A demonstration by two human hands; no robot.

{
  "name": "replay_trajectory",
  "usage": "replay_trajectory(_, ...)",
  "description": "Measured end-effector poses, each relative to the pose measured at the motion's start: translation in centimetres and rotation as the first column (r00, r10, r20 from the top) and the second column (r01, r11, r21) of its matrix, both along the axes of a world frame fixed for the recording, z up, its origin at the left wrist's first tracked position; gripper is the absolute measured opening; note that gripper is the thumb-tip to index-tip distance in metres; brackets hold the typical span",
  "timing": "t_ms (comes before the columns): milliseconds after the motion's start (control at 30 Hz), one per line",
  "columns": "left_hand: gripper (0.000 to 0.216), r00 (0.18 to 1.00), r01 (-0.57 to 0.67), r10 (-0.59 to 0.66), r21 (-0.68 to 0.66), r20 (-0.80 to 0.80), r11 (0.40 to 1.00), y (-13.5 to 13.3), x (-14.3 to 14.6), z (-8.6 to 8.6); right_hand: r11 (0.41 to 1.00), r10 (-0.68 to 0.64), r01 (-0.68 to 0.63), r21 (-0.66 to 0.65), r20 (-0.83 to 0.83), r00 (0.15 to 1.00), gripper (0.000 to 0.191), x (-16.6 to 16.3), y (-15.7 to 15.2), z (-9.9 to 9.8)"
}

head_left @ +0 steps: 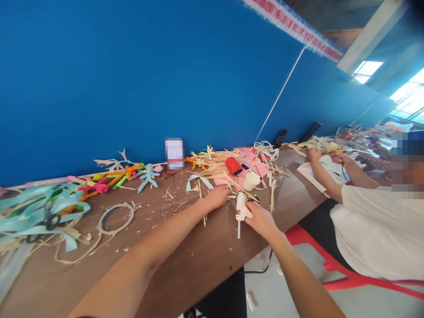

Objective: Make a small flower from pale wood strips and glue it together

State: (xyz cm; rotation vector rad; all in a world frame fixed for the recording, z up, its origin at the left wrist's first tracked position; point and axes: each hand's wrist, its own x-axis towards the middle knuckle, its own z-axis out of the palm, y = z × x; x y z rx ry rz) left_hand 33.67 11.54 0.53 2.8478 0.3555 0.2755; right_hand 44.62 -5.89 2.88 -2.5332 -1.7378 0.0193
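Note:
My right hand [262, 219] is wrapped around the handle of a white hot glue gun [241, 206]. A pale glue stick [239, 230] pokes out of its rear, toward me. Just left of the gun's front end is my left hand [217, 197], fingers drawn together low over the table; whatever they pinch is too small to make out. Beyond both hands stand a white cup [251, 181] and a red cylinder [233, 166] lying tilted. Pale straw-like strips [215, 157] and pink sheets [261, 168] are heaped around them.
Light blue ribbon [62, 198], a coiled pale cord [116, 232] and colourful fuzzy pipe-cleaner figures [147, 176] lie on the left of the brown table [172, 269]. A blue partition [149, 79] rises behind. A co-worker in a white shirt [374, 225] sits at right, near a red chair [298, 236].

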Motion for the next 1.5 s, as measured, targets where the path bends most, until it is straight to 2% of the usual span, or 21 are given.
replay_trajectory(200,0.033,0.998,-0.055,0.055,0.031,0.022,0.998,0.6,-1.8,-0.1,0.988,0.149,-0.151,-0.024,-0.052,0.987,0.030,0.5,1.8,0.2)
replay_trajectory(400,0.031,0.996,-0.084,0.084,-0.002,0.022,0.996,0.3,-2.3,-0.2,0.979,0.205,-0.201,0.044,-0.111,0.973,0.033,1.6,2.2,-0.5)
replay_trajectory(533,0.025,0.994,-0.107,0.108,-0.025,0.029,0.994,0.1,-2.2,-0.4,0.968,0.251,-0.248,0.033,-0.142,0.958,0.042,1.9,2.0,-0.4)
replay_trajectory(800,0.024,0.996,-0.088,0.088,-0.008,0.028,0.996,0.0,-2.4,-0.5,0.980,0.191,-0.197,-0.013,-0.191,0.963,0.050,1.0,2.1,0.6)
replay_trajectory(900,0.027,0.995,-0.089,0.089,-0.009,0.048,0.996,0.1,-2.9,-0.4,0.981,0.194,-0.189,0.047,-0.256,0.947,0.059,1.6,1.5,1.2)
replay_trajectory(967,0.028,0.993,-0.092,0.092,-0.015,0.079,0.996,0.5,-3.4,-0.2,0.980,0.179,-0.149,0.131,-0.264,0.948,0.048,3.2,1.2,1.6)
replay_trajectory(1033,0.024,0.991,-0.094,0.096,-0.021,0.093,0.995,1.2,-3.8,0.1,0.978,0.077,-0.028,0.205,-0.236,0.969,0.029,5.9,1.5,2.1)
replay_trajectory(1100,0.021,0.990,-0.109,0.111,-0.029,0.092,0.994,1.8,-4.1,0.4,0.952,-0.139,0.187,0.242,-0.200,0.970,0.021,9.2,2.7,2.6)
replay_trajectory(1167,0.019,0.986,-0.136,0.139,-0.041,0.086,0.990,2.3,-4.3,0.7,0.931,-0.232,0.274,0.240,-0.186,0.955,0.022,12.3,4.8,3.1)
replay_trajectory(1300,0.019,0.983,-0.156,0.160,-0.043,0.091,0.987,1.9,-5.2,1.0,0.932,-0.278,0.310,0.188,-0.177,0.944,0.019,16.1,10.7,3.3)
replay_trajectory(1400,0.020,0.988,-0.111,0.112,-0.021,0.107,0.994,0.6,-6.5,1.0,0.940,-0.289,0.311,0.142,-0.154,0.945,0.022,17.0,14.3,2.7)
replay_trajectory(1500,0.022,0.991,-0.033,0.034,-0.010,0.130,0.999,-0.9,-8.0,1.1,0.955,-0.257,0.273,0.119,-0.130,0.958,0.019,17.3,16.3,2.0)
